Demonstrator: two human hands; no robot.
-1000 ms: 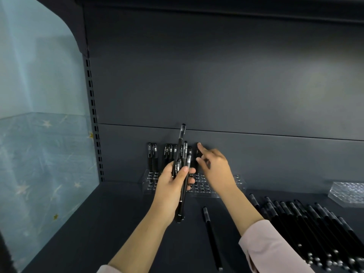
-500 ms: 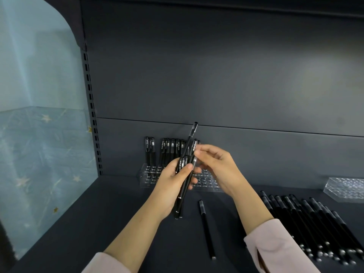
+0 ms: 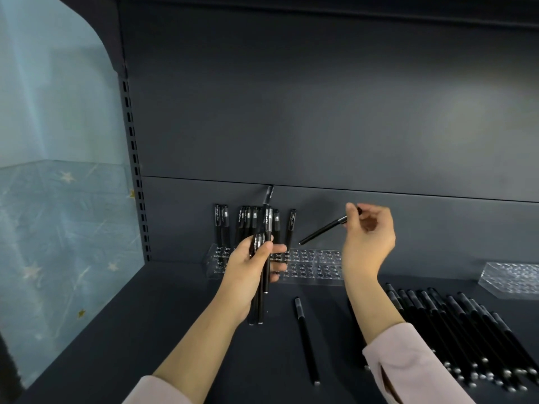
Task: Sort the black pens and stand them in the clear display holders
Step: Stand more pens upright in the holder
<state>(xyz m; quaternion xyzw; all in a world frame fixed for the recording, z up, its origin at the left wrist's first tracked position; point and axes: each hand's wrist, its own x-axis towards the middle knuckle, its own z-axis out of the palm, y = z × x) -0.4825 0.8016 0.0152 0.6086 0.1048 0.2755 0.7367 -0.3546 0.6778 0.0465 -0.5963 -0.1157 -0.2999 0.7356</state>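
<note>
Head view, nearest first: what lies on the shelf (image 3: 145, 330)?

One loose pen (image 3: 304, 339) lies alone near the middle. A row of pens (image 3: 455, 330) lies side by side at the right.

And the hands?

The left hand (image 3: 250, 269) grips a bundle of pens (image 3: 267, 225), held upright. The right hand (image 3: 369, 237) pinches a single pen (image 3: 323, 230) by one end, its other end slanting down to the left, above the holder.

Farther back?

A clear holder (image 3: 315, 269) sits against the back wall, with standing pens (image 3: 248, 223) in its left part. Another holder (image 3: 510, 277) sits far right.
</note>
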